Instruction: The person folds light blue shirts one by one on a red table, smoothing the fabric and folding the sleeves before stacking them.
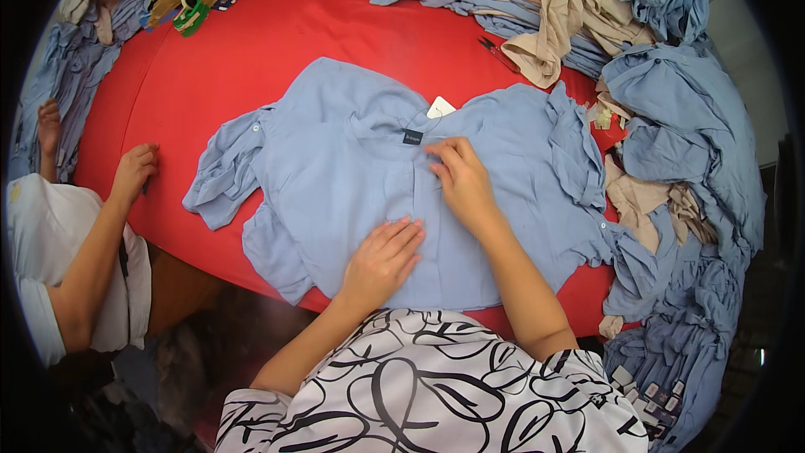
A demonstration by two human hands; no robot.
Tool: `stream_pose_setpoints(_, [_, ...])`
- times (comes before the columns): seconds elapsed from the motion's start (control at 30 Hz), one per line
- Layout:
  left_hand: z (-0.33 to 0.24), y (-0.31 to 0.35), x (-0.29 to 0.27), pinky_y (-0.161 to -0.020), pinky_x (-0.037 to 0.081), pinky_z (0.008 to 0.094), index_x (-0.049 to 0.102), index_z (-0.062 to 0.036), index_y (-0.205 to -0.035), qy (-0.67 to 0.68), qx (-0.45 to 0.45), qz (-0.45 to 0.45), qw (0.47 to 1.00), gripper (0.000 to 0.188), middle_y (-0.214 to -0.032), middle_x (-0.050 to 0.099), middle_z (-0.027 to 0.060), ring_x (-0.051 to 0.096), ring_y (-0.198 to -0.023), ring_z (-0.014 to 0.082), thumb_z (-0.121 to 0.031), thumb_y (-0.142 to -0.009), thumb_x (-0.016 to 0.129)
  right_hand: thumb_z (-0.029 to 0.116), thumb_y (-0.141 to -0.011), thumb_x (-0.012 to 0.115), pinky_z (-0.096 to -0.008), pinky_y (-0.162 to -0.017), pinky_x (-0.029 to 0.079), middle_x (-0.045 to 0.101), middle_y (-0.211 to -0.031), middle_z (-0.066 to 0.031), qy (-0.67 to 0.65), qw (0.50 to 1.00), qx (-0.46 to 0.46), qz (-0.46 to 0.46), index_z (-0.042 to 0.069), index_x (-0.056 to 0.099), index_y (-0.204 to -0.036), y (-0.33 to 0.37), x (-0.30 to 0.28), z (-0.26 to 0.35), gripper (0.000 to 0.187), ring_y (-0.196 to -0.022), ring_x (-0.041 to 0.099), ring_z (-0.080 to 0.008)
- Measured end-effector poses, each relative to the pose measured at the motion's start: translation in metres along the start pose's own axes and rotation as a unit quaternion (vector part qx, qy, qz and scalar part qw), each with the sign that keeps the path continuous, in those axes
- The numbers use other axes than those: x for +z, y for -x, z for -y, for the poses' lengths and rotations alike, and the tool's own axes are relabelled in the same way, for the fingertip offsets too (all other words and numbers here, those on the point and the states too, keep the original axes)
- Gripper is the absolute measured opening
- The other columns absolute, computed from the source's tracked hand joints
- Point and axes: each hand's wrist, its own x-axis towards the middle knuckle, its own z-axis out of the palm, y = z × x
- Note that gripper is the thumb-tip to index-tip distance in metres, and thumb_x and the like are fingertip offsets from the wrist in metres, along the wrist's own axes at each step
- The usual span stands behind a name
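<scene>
Blue shirt [352,176], soft crinkled cloth, spread flat over red bench [251,42]. Left hand [381,260] open, palm pressing fabric; right hand [461,180] loosely curled, fingertips pinching placket below collar.

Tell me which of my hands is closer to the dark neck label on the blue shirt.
Right. Your right hand rests on the blue shirt just right of and below the dark neck label; your left hand lies flat lower down, nearer the hem.

Red table [277,42]: blue shirt [352,176] spread flat, garment piles [545,0], scissors [496,52].
</scene>
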Motion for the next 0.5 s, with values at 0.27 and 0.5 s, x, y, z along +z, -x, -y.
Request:
stream_pose_setpoints(0.27, [-0.004, 0.004, 0.001, -0.103, 0.045, 0.0442, 0.067, 0.0001, -0.111, 0.008, -0.001, -0.001, 1.000, 0.034, -0.120, 0.065, 0.0102, 0.058, -0.119, 0.0264, -0.007, -0.078, 0.071, 0.012, -0.084, 0.064, -0.0453, -0.098, 0.038, 0.059, -0.121, -0.0098, 0.223, 0.969, -0.101, 0.018, 0.005, 0.063, -0.117, 0.052, 0.016, 0.028, 0.034, -0.115, 0.054, -0.0258])
stream_pose_setpoints(0.5, [-0.004, 0.008, 0.001, -0.104, 0.043, 0.0431, 0.067, 0.0017, -0.110, 0.006, 0.005, -0.003, 1.000, 0.031, -0.119, 0.065, 0.0102, 0.057, -0.119, 0.0255, -0.008, -0.080, 0.069, 0.012, -0.085, 0.062, -0.0456, -0.100, 0.035, 0.057, -0.125, -0.0099, 0.206, 0.975, -0.085, 0.024, 0.007, 0.061, -0.122, 0.055, 0.019, 0.029, 0.038, -0.119, 0.052, -0.0261])
